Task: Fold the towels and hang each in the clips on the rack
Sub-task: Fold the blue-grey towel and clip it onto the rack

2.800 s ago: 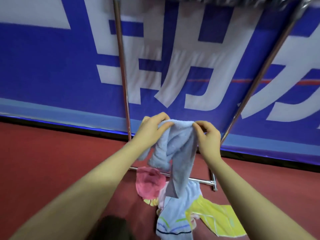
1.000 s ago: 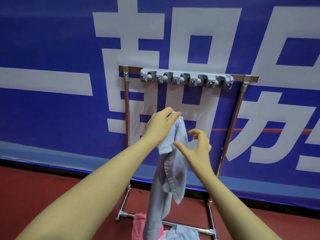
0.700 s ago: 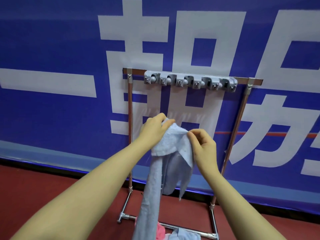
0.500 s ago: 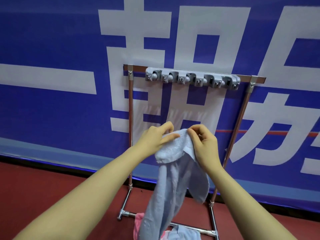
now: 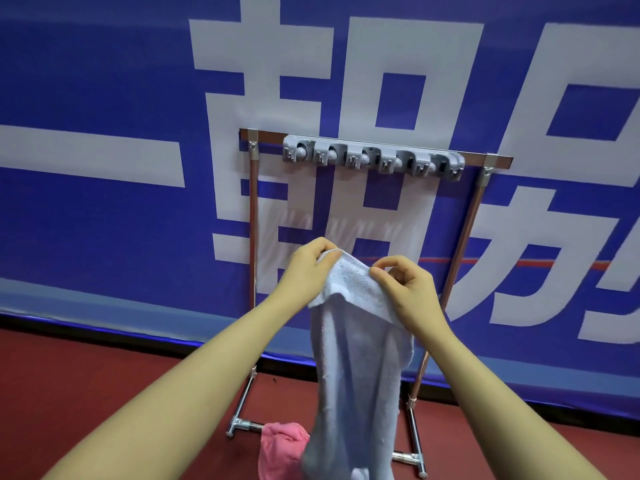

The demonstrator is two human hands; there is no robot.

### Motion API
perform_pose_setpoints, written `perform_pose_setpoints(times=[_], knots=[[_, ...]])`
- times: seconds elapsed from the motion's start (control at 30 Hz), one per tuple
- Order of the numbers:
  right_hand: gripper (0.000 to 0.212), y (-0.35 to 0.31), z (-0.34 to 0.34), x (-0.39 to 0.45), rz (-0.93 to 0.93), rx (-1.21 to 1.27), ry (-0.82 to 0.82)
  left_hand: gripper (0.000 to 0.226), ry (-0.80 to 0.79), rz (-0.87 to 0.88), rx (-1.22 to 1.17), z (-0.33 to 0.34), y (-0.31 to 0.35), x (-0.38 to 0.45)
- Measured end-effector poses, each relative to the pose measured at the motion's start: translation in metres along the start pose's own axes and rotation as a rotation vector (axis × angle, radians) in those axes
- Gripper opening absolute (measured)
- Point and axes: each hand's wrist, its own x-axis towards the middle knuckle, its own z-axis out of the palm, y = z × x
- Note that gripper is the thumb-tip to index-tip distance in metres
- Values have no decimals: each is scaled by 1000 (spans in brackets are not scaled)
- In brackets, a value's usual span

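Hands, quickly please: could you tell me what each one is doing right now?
Left hand: grips the top edge of the light blue towel.
Right hand: pinches the same top edge with thumb and forefinger.

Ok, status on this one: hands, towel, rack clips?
Left hand and right hand both pinch the light blue towel at its top fold. Clip strip above, no towel in it. Pink towel on floor.

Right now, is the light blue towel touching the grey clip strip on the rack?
Apart. The head view shows the light blue towel well below the grey clip strip, with banner visible between.
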Motion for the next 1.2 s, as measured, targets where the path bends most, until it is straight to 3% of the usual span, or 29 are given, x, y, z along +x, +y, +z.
perform_pose_setpoints(times=[0.13,0.23,0.4,0.53,0.8,1.07,1.2], knots=[[26,5,-7,-5,82,-35,-125,19,66,26,-30,-4,15,10],[18,11,-7,-9,127,-49,-157,25,85,31,-5,-11,20,19],[14,19,-5,-10,114,-72,-12,20,11,6,172,-24,8,19],[9,16,0,-2,140,-7,158,39,-188,30,329,-32,-11,6],[9,-12,15,9,2,57,128,51,-257,159,324,-5,-14,-7],[12,-18,9,11,-42,119,138,9,-86,83,-37,27,4,-8],[5,-14,0,6,-14,188,111,11,-49,59,-78,33,11,-4]])
